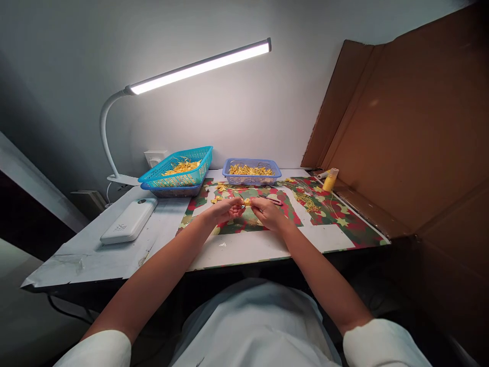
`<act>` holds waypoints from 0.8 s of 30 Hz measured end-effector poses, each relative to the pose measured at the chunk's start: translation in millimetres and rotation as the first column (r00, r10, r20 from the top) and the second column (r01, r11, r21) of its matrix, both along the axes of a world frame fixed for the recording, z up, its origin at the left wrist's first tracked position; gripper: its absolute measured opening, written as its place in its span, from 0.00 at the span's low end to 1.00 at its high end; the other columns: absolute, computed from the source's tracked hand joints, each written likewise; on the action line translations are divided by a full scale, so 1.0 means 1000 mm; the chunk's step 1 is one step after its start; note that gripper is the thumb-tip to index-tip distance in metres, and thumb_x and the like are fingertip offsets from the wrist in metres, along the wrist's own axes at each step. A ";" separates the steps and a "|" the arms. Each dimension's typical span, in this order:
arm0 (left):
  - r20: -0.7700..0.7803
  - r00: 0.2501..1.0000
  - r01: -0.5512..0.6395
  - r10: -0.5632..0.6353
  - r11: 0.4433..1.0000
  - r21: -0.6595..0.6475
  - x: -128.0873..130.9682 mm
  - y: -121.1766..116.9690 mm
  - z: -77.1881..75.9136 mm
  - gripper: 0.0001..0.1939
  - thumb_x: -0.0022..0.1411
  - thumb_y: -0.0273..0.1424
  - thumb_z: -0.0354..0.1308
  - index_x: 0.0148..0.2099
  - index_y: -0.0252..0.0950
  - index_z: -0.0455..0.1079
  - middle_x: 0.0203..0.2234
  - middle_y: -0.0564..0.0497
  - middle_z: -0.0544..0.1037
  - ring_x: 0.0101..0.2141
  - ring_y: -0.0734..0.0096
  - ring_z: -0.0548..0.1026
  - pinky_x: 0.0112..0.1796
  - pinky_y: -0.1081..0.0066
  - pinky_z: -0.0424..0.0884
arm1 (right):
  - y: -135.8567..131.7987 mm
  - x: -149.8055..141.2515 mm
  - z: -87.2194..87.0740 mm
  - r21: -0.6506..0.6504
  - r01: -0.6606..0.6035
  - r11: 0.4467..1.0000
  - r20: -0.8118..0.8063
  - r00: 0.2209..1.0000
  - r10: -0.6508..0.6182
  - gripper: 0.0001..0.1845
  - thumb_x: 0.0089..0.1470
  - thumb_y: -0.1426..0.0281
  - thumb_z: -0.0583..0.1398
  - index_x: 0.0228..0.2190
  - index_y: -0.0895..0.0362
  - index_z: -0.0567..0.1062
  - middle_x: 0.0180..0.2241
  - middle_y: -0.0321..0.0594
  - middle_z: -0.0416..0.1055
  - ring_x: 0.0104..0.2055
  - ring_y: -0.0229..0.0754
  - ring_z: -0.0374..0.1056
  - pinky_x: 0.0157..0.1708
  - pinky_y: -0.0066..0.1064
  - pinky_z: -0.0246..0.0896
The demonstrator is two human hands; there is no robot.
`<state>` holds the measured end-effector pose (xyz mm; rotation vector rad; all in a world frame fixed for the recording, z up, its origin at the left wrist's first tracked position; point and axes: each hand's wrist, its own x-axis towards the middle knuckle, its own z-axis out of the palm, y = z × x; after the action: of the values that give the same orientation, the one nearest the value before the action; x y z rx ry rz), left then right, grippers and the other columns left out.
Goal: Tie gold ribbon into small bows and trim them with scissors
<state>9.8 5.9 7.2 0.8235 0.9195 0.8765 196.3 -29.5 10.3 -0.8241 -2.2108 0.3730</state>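
A small shiny gold-coloured piece (247, 202) is pinched between my two hands over the patterned sheet (252, 223). My left hand (228, 210) holds it from the left with thumb and forefinger, the other fingers curled loosely. From the right, my right hand (268, 213) grips the same piece with its fingers closed. The exact kind of the piece is too small to make out. Behind my right hand lies a slim pink-handled tool (275, 202), partly hidden. More flat gold pieces (225, 188) lie just beyond my left hand.
Gold pieces fill a purple basket (251, 179) at the back and a turquoise basket (183, 178) stacked on another basket. A white power bank (130, 221) lies left, near a lit lamp (202, 66). Right are fine gold strands (307, 203), a yellow bottle (330, 180) and cardboard (412, 127).
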 end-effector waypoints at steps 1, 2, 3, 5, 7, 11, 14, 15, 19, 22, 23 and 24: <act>-0.002 1.000 0.004 -0.004 1.000 -0.003 0.000 0.000 0.000 0.09 0.47 0.22 0.65 0.27 0.34 0.67 0.21 0.49 0.73 0.23 0.73 0.73 0.27 0.75 0.73 | 0.000 0.000 0.000 0.002 -0.002 1.000 0.005 1.000 0.002 0.12 0.56 0.74 0.48 0.22 0.54 0.57 0.24 0.35 0.59 0.28 0.38 0.53 0.30 0.30 0.48; -0.005 1.000 0.005 -0.005 1.000 -0.009 0.000 0.000 0.000 0.08 0.47 0.22 0.65 0.27 0.34 0.67 0.21 0.49 0.73 0.23 0.73 0.73 0.27 0.75 0.73 | 0.000 0.000 0.000 0.004 -0.005 1.000 0.013 1.000 0.005 0.12 0.56 0.74 0.48 0.22 0.54 0.57 0.23 0.35 0.59 0.27 0.38 0.53 0.30 0.30 0.48; -0.008 1.000 0.001 -0.001 1.000 -0.017 0.000 0.000 0.000 0.08 0.47 0.22 0.65 0.27 0.34 0.68 0.21 0.49 0.73 0.23 0.73 0.73 0.27 0.75 0.74 | -0.001 0.000 0.001 0.005 -0.008 1.000 0.021 1.000 0.008 0.12 0.56 0.74 0.48 0.22 0.54 0.57 0.23 0.35 0.58 0.27 0.38 0.53 0.30 0.30 0.48; -0.016 1.000 -0.014 0.013 0.999 -0.038 0.000 -0.001 0.001 0.08 0.48 0.21 0.65 0.28 0.34 0.68 0.21 0.49 0.73 0.23 0.73 0.73 0.27 0.75 0.74 | -0.002 0.000 0.002 0.000 -0.014 1.000 0.036 0.999 0.014 0.12 0.57 0.75 0.47 0.22 0.55 0.57 0.24 0.35 0.59 0.28 0.38 0.53 0.30 0.30 0.48; -0.030 0.999 -0.028 0.026 0.997 -0.066 -0.001 -0.002 0.002 0.07 0.48 0.21 0.64 0.29 0.34 0.69 0.21 0.49 0.73 0.22 0.74 0.73 0.26 0.75 0.74 | -0.003 0.000 0.003 -0.012 -0.018 1.000 0.047 0.999 0.018 0.12 0.57 0.74 0.47 0.23 0.55 0.57 0.25 0.35 0.59 0.29 0.39 0.53 0.31 0.30 0.48; -0.061 0.998 -0.041 0.035 0.994 -0.099 -0.001 -0.004 0.004 0.06 0.50 0.21 0.63 0.30 0.33 0.69 0.22 0.49 0.74 0.22 0.75 0.73 0.27 0.75 0.74 | -0.001 0.000 0.000 -0.024 -0.025 0.999 0.039 0.999 0.026 0.12 0.58 0.74 0.47 0.23 0.55 0.57 0.25 0.35 0.59 0.29 0.38 0.53 0.32 0.30 0.49; -0.059 0.998 -0.043 0.037 0.995 -0.094 -0.002 -0.003 0.003 0.06 0.50 0.22 0.64 0.32 0.33 0.70 0.24 0.48 0.75 0.23 0.72 0.74 0.29 0.73 0.75 | 0.003 0.000 -0.005 -0.052 -0.030 0.998 0.002 1.000 0.030 0.11 0.57 0.73 0.48 0.23 0.55 0.57 0.25 0.34 0.58 0.29 0.38 0.53 0.32 0.30 0.49; -0.051 0.998 -0.037 0.032 0.995 -0.092 -0.002 -0.003 0.003 0.06 0.51 0.22 0.64 0.32 0.33 0.70 0.24 0.47 0.75 0.23 0.71 0.75 0.29 0.72 0.76 | 0.005 0.000 -0.007 -0.069 -0.032 0.997 -0.014 0.999 0.031 0.11 0.57 0.73 0.48 0.22 0.55 0.57 0.25 0.34 0.58 0.29 0.38 0.53 0.32 0.30 0.49; -0.010 1.000 -0.005 0.004 0.994 -0.106 -0.003 -0.001 0.001 0.05 0.51 0.22 0.63 0.31 0.33 0.70 0.23 0.47 0.75 0.24 0.71 0.75 0.29 0.72 0.75 | 0.006 -0.002 -0.010 -0.158 -0.057 0.986 -0.109 0.993 0.040 0.11 0.56 0.70 0.50 0.22 0.55 0.59 0.24 0.33 0.58 0.29 0.37 0.53 0.32 0.29 0.50; 0.018 1.000 0.003 -0.001 0.994 -0.110 -0.003 0.000 0.000 0.05 0.51 0.21 0.63 0.30 0.33 0.70 0.23 0.47 0.75 0.24 0.71 0.74 0.27 0.73 0.75 | 0.005 -0.004 -0.011 -0.224 -0.089 0.971 -0.180 0.983 0.048 0.11 0.57 0.67 0.50 0.23 0.55 0.60 0.24 0.33 0.57 0.29 0.37 0.53 0.31 0.29 0.50; 0.030 1.000 0.008 -0.005 0.995 -0.104 -0.003 0.000 0.000 0.05 0.51 0.21 0.63 0.30 0.33 0.70 0.23 0.47 0.75 0.24 0.71 0.74 0.27 0.74 0.74 | 0.005 -0.005 -0.011 -0.238 -0.094 0.967 -0.197 0.979 0.046 0.11 0.56 0.67 0.50 0.23 0.55 0.60 0.24 0.32 0.56 0.29 0.37 0.53 0.31 0.29 0.50; 0.043 0.999 0.013 -0.009 0.995 -0.095 -0.002 0.000 0.000 0.05 0.51 0.21 0.64 0.30 0.33 0.70 0.23 0.47 0.75 0.24 0.72 0.74 0.28 0.74 0.74 | 0.006 -0.006 -0.012 -0.249 -0.095 0.964 -0.213 0.976 0.041 0.11 0.56 0.67 0.51 0.23 0.55 0.60 0.23 0.32 0.56 0.29 0.37 0.52 0.31 0.29 0.50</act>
<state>7.5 5.4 7.2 0.7244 0.9114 0.8317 190.2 -23.7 -1.3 -0.8058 -2.0257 0.7593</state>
